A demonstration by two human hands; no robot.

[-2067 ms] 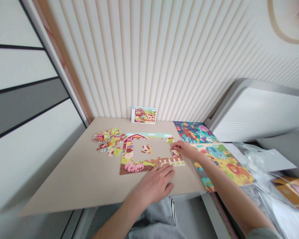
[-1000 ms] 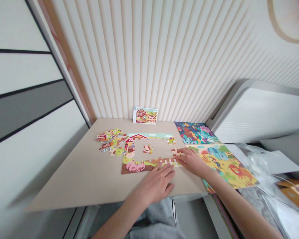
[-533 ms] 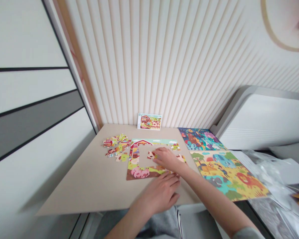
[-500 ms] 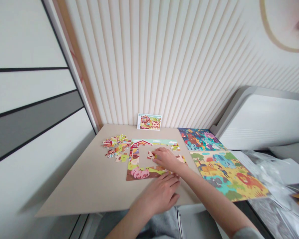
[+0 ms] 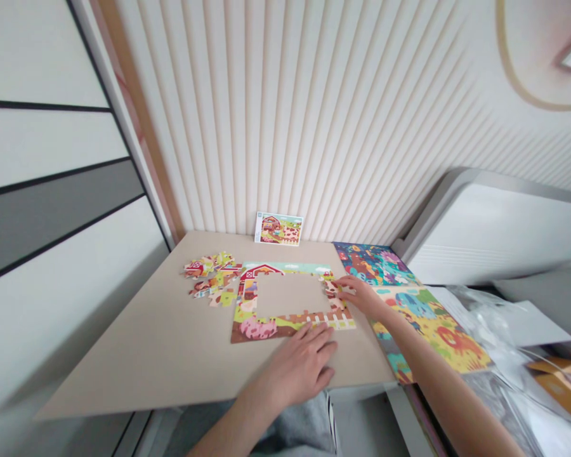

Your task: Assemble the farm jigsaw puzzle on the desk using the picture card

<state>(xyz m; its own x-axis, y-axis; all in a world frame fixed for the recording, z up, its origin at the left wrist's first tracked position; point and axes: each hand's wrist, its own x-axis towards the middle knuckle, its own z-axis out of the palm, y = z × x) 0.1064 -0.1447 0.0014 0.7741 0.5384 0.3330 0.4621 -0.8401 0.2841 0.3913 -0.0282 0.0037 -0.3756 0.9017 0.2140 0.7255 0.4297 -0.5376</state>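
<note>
A farm jigsaw puzzle (image 5: pixel 259 329) lies on the table with its border assembled around a bare middle. My right hand (image 5: pixel 360 296) is at the puzzle's right side, thumb and fingers on a brown-and-white cow-patterned puzzle piece (image 5: pixel 332 290) at the inner edge of the border. The fingers partly cover that spot. My left hand (image 5: pixel 307 360) lies flat, fingers spread, its fingertips at the puzzle's lower edge by the white fence. Loose puzzle pieces (image 5: pixel 223 297) are heaped left of the puzzle.
A small reference picture card (image 5: pixel 279 229) leans on the ribbed wall behind the puzzle. To the right lie a dark-blue puzzle (image 5: pixel 375 264) and a yellow animal puzzle (image 5: pixel 438 330). Beyond them is clear plastic wrapping (image 5: pixel 492 317). The beige table (image 5: pixel 171 355) extends left and forward.
My right hand has moved right, from the puzzle's bare middle to its right border, with the cow-patterned piece. My left hand stays near the lower edge. The view has shifted slightly.
</note>
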